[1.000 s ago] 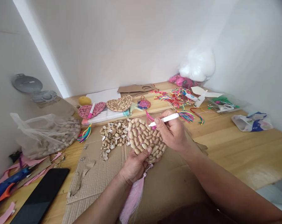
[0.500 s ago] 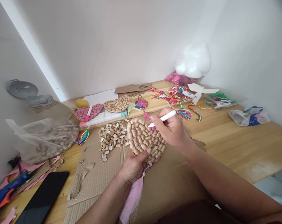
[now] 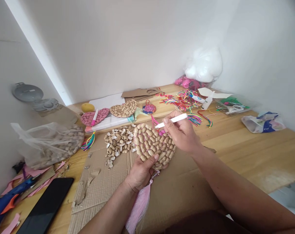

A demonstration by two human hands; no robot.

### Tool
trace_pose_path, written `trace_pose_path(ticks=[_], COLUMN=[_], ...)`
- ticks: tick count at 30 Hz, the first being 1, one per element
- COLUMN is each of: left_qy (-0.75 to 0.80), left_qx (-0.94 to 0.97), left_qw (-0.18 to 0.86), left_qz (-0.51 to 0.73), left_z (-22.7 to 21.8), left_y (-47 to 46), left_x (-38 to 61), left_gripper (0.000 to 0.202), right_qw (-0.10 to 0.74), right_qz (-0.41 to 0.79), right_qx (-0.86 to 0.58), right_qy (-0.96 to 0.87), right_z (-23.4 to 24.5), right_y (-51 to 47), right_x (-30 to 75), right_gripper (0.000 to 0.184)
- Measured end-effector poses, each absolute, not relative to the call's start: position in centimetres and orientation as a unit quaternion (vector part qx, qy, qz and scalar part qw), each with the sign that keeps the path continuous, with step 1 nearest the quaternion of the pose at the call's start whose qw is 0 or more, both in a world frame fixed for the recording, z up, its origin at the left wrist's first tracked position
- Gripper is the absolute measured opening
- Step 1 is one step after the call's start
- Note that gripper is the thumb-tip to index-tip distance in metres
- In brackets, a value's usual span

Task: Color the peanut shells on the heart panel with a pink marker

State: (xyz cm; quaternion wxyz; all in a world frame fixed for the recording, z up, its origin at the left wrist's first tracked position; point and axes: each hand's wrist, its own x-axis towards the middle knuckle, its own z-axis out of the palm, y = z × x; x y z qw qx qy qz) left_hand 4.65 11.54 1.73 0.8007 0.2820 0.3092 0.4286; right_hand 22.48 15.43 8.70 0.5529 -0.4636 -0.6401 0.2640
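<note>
Brown cardboard (image 3: 183, 191) covers the near part of a wooden bench (image 3: 235, 143). Over it, a pink tassel (image 3: 139, 208) trails from a peanut-covered heart (image 3: 149, 143), gripped at its lower edge by the left hand (image 3: 141, 173). The right hand (image 3: 182, 133) pinches a white marker (image 3: 181, 117), its tip near the heart's upper edge; whether they touch is unclear. Beyond lie peanut shells (image 3: 120, 139), then two more peanut hearts (image 3: 124, 109) and, farthest, a white bag (image 3: 203, 65).
</note>
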Motion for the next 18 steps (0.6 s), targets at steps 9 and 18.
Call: trace_pose_path(ticks=[9,18], left_qy=[0.322,0.326], left_qx=[0.289,0.286], left_qw=[0.791,0.791], left_qz=[0.433,0.432], left_z=[1.9,1.91], left_y=[11.41,11.38], left_x=[4.81,4.71], left_gripper=[0.079,0.074], right_qw=[0.518,0.521], right_qz=[0.194,0.206], right_qx=[-0.486,-0.5], right_qy=[-0.677,-0.661], right_z=[9.18,8.82], right_y=[15.02,15.2], right_x=[22.4,22.48], right_gripper=[0.027,0.028])
